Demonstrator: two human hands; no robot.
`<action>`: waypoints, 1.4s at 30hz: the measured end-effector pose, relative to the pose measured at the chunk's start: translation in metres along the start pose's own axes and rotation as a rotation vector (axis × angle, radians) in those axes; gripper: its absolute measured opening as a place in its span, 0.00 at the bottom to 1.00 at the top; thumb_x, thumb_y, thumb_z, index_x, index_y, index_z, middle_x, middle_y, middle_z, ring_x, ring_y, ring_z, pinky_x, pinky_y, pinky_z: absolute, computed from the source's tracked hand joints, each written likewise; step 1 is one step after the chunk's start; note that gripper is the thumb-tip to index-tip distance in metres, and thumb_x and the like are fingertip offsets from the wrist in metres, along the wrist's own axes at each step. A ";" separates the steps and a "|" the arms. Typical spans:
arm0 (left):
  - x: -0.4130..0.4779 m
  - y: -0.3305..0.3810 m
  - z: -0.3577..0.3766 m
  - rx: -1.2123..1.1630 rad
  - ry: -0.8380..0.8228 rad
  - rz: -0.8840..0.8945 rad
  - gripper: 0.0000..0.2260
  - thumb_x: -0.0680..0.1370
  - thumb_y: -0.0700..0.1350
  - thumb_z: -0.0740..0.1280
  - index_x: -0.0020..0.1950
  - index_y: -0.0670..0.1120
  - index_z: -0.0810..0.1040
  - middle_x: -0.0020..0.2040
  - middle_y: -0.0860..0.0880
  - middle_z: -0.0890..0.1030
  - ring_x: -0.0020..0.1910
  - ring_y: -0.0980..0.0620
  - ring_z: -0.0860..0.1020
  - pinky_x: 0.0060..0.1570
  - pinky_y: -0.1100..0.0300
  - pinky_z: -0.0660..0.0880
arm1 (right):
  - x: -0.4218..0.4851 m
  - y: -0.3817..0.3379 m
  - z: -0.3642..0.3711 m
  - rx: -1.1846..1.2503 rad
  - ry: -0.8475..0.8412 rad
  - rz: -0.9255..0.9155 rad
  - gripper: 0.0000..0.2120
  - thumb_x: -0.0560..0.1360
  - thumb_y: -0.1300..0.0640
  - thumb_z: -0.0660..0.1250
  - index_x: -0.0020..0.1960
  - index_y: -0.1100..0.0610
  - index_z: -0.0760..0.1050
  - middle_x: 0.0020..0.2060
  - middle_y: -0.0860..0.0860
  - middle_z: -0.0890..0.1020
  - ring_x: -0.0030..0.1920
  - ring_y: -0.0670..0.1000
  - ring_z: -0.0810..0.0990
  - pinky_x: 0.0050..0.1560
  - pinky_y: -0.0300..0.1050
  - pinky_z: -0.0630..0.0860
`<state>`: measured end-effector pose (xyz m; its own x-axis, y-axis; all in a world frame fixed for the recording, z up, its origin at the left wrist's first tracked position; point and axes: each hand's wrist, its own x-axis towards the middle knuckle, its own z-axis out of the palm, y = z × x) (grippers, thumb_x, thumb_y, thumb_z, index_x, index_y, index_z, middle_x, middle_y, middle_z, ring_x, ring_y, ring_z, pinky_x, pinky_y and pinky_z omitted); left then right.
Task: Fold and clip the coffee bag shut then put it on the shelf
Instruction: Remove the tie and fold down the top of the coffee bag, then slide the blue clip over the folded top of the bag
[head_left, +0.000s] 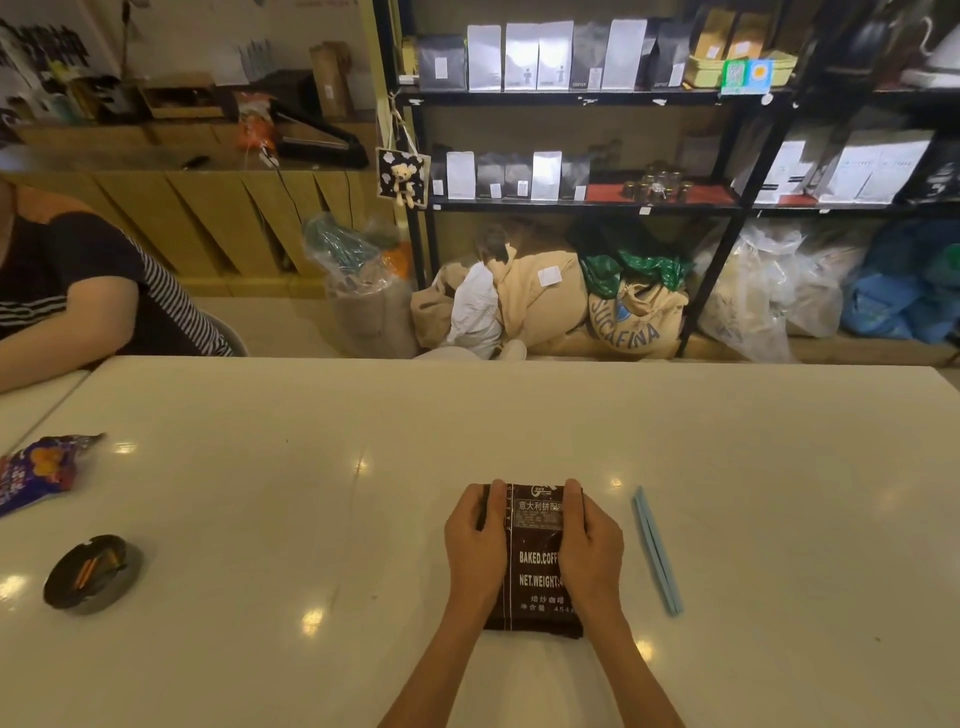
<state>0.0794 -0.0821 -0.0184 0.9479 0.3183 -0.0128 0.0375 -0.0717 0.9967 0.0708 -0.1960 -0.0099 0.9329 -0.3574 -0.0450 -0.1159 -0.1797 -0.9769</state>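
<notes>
A dark brown coffee bag (535, 561) with white print lies flat on the white table (311, 519), its top end pointing away from me. My left hand (475, 545) grips its left side and my right hand (589, 545) grips its right side, fingers curled over the far top edge. A long light-blue clip (657, 551) lies on the table just right of the bag, apart from my right hand. The black shelf (582, 202) stands beyond the table, stocked with silver and black bags.
A dark ashtray (92, 574) sits at the table's left, a purple snack packet (39, 473) at the far left edge. A seated person's arm (67, 317) rests at the left. Sacks (561, 301) lie on the floor under the shelf.
</notes>
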 end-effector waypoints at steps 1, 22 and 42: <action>0.000 -0.001 0.000 0.042 -0.003 0.019 0.14 0.82 0.50 0.63 0.38 0.49 0.74 0.34 0.51 0.79 0.33 0.61 0.77 0.34 0.63 0.77 | 0.000 0.000 -0.001 0.026 -0.032 0.059 0.24 0.77 0.34 0.53 0.40 0.48 0.80 0.35 0.47 0.85 0.37 0.46 0.84 0.38 0.41 0.80; 0.003 0.012 -0.018 0.131 -0.534 0.081 0.11 0.82 0.49 0.58 0.46 0.52 0.79 0.52 0.50 0.76 0.50 0.54 0.80 0.50 0.54 0.81 | 0.001 -0.026 -0.094 -0.228 -0.350 -0.232 0.13 0.83 0.58 0.58 0.56 0.44 0.78 0.35 0.42 0.82 0.27 0.42 0.72 0.27 0.36 0.69; 0.001 0.023 -0.018 -0.086 -0.510 -0.056 0.12 0.82 0.42 0.58 0.43 0.41 0.77 0.41 0.45 0.74 0.38 0.59 0.76 0.41 0.68 0.73 | -0.012 -0.032 -0.083 -0.212 -0.536 -0.269 0.13 0.69 0.42 0.71 0.54 0.33 0.81 0.48 0.36 0.85 0.44 0.46 0.86 0.43 0.36 0.82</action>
<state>0.0758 -0.0659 0.0056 0.9797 -0.1828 -0.0825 0.0870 0.0171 0.9961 0.0344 -0.2623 0.0393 0.9736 0.2240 0.0440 0.1323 -0.3968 -0.9083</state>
